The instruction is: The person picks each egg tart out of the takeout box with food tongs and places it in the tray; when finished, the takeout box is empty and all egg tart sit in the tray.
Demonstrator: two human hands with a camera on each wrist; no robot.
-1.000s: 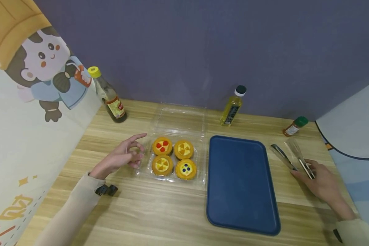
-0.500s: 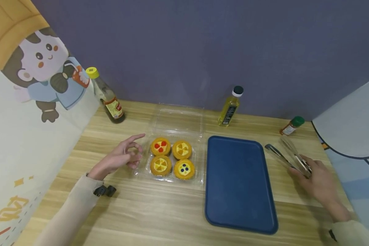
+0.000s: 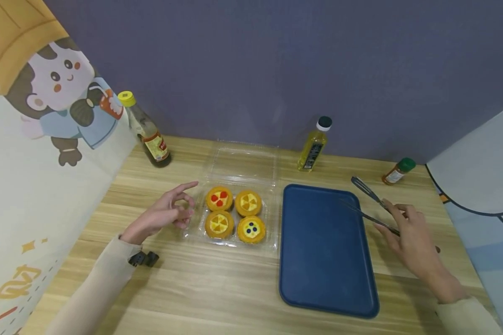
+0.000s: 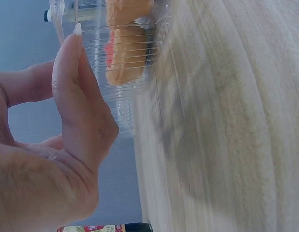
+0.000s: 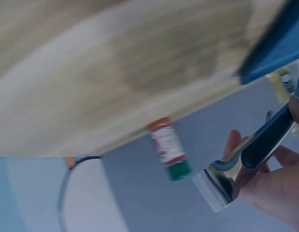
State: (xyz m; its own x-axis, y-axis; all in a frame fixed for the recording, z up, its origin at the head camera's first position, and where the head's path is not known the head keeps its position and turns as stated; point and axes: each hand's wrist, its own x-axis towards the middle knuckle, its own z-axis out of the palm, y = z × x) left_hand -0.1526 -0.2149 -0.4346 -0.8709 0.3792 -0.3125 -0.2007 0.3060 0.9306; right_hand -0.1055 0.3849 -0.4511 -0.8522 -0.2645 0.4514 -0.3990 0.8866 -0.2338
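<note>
My right hand [image 3: 417, 246] grips a pair of metal tongs [image 3: 381, 224] above the table, beside the right edge of a blue tray [image 3: 324, 260]. The tongs' arms stand apart, and one tip reaches over the tray. In the right wrist view, fingers and thumb hold the tongs [image 5: 267, 140] by their dark blue handle part. My left hand [image 3: 161, 216] is at the left side of a clear plastic container [image 3: 273, 237], its fingers loosely bent and holding nothing. Whether it touches the container cannot be told. Several egg tarts [image 3: 219, 225] with fruit-like toppings sit inside, and the lid [image 3: 245, 163] lies folded back.
Behind the container's left stands a dark sauce bottle [image 3: 155, 146] with a yellow cap. A yellow oil bottle [image 3: 312, 150] is behind the tray. At the back right is a green-capped spice jar [image 3: 398, 171]. A dark wall [image 3: 251, 70] bounds the table's back.
My right hand has lifted the tongs and moved them left toward the tray, their arms now spread wider. The left hand has kept its place by the container.
</note>
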